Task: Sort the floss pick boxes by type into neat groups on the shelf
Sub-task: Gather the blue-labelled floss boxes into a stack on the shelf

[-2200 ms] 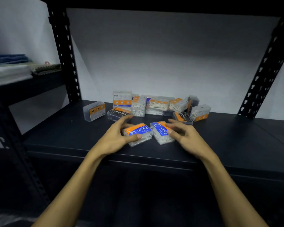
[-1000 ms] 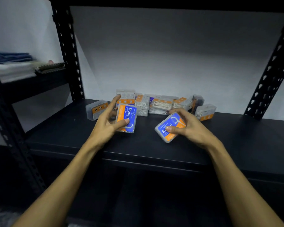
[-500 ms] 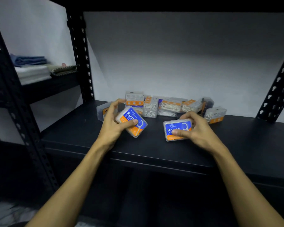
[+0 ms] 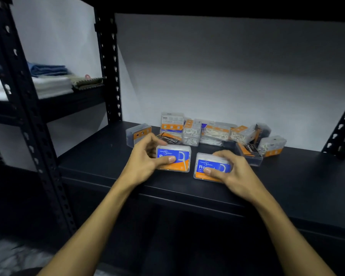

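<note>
My left hand (image 4: 142, 162) grips a blue-and-orange "Round" floss pick box (image 4: 179, 156), thumb across its label, just above the dark shelf (image 4: 100, 164). My right hand (image 4: 234, 172) grips a second "Round" box (image 4: 209, 165) beside it, label facing me, low at the shelf's front. Behind them lies a jumbled pile of several boxes (image 4: 215, 132): clear ones with white picks and dark "Charcoal" ones (image 4: 249, 151). One grey box (image 4: 137, 133) stands apart at the left.
Black perforated uprights stand at the left (image 4: 110, 72) and right (image 4: 341, 132). Folded towels (image 4: 48, 80) lie on the neighbouring shelf to the left. The shelf's right part (image 4: 307, 176) is bare; a white wall closes the back.
Both hands turned their "Round" boxes upright with labels level and lowered them side by side toward the shelf's front. The view shifted left and closer.
</note>
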Demonstrator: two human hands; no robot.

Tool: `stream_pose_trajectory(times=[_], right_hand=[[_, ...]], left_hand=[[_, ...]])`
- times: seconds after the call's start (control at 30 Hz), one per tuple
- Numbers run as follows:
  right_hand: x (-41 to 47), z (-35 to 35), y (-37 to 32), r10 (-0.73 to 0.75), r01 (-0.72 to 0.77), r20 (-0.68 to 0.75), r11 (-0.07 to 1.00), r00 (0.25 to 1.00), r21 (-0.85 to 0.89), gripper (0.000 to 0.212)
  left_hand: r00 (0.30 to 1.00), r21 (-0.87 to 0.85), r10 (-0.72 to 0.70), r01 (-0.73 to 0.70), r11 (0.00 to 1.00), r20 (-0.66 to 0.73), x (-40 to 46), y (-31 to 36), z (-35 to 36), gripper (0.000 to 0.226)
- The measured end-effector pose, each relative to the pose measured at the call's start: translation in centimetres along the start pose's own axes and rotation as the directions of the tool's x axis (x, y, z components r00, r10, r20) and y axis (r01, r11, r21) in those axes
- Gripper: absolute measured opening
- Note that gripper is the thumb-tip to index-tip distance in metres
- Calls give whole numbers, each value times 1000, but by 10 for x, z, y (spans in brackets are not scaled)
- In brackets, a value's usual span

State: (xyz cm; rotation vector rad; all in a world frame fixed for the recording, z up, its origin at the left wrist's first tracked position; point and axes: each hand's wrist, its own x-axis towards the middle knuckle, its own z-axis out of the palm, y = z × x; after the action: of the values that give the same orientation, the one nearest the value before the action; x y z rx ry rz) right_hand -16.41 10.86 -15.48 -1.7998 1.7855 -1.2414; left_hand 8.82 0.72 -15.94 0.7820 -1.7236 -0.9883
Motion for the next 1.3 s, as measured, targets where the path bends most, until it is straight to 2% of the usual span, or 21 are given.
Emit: stream_pose_trajectory(times=[0.17,0.37,0.57,0.7,0.83,1.3], right_hand=[[0,24,-9,-74,74,58,997,996,1,35],[11,59,-24,-86,84,41,994,995,64,37],[32,97,-54,-127,112,128,986,984,121,30],[49,121,-71,-144,112,179,978,973,175,32],[56,138,-77,-146,107,173,970,974,218,35],[58,141,-72,-148,117,131,968,980,221,42]], left_hand=[[998,110,27,-34,993,60,-1,-11,-31,42],[998,234,-6,-10,972,66,1,-19,-64,55],[1000,321,17,-24,947,24,-5,-27,-110,47],[1000,318,20,-14,948,-14,-12,-37,-135,48],[997,330,14,11,944,-74,-16,-44,-146,52],[999,498,-42,42,866,-12,-8,-61,-149,48]])
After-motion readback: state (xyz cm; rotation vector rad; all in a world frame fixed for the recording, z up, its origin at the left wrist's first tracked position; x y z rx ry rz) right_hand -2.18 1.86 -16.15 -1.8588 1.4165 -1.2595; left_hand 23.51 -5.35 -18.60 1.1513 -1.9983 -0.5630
